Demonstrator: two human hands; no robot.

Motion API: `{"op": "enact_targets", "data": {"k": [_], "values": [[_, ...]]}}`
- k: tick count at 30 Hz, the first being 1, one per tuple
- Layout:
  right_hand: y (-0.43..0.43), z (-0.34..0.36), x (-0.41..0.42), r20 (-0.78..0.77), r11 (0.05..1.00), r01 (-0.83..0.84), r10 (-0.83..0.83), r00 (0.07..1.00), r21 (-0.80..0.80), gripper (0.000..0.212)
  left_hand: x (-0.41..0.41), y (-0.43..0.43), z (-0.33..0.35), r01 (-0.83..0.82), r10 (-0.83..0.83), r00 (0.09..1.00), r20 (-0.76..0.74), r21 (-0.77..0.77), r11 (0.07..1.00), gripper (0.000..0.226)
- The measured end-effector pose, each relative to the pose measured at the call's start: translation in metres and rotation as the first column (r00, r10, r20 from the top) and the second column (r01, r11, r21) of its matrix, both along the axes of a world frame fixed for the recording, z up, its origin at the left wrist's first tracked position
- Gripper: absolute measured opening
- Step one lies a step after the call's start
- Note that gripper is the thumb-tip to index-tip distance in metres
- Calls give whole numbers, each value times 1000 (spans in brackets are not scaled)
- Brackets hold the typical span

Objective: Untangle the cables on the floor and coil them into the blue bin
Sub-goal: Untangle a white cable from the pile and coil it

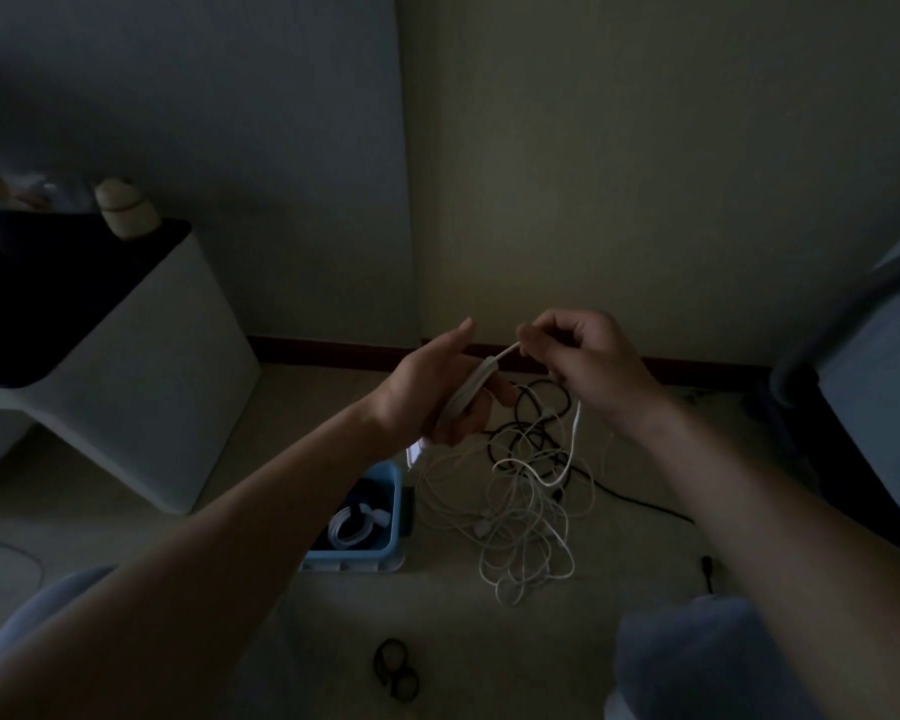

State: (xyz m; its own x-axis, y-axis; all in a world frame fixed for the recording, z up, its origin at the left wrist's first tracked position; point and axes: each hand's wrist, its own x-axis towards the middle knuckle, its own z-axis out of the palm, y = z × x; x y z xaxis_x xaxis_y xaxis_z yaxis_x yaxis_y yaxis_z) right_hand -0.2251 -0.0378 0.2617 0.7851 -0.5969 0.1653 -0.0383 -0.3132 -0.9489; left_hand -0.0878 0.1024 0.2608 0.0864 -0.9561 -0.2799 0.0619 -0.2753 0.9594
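Winding a thin white cable [505, 351] into flat loops, the person is holding the growing bundle in the left grip [437, 392]. Its fingers are curling round the loops while the thumb is lying straight along the top. The right grip [588, 366], just beside it, is pinching the free run of the same cable between thumb and forefinger, with the other fingers tucked in.

From that pinch the cable is dropping to a tangled heap of thin white cords [520, 517] on the pale floor [281, 641], below the right grip. Thicker black cords [520, 423] are crossing through the heap. The rectangular blue plastic bin [393, 511] is sitting below the left grip, with one finished white coil [352, 527] already lying inside. A small black looped cord [396, 667] is lying apart from the heap, well below both grips.

The step in hand seems to be laying the next loop. Doing it well is likely calling for light, even tension from the right grip. Letting the cable slide through the pinch should keep the loops matching in size. Lifting slowly should also help, since a snag on the black cords is probably going to drag the whole heap upward.
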Motion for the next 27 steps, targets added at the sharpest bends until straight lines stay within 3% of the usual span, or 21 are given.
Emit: {"op": "enact_targets", "data": {"k": [7,11,15,21,27], "values": [[-2,1,-4,49,998,-31,29,998,51,25,2,3,2,48,-48,998,-49,-15,999,70],[1,-2,-2,-20,1000,10,-10,1000,22,24,0,4,5,49,-54,995,-84,-62,997,58],[7,-16,7,-79,996,-5,12,997,94,32,0,6,6,23,-39,980,-195,-85,996,38],[11,-23,10,-259,984,-82,122,958,159,32,13,10,11,-47,-54,858,-511,-183,982,33],[19,-34,13,-339,961,-161,232,912,225,25,15,9,13,-299,105,707,-699,-161,940,34]]}}
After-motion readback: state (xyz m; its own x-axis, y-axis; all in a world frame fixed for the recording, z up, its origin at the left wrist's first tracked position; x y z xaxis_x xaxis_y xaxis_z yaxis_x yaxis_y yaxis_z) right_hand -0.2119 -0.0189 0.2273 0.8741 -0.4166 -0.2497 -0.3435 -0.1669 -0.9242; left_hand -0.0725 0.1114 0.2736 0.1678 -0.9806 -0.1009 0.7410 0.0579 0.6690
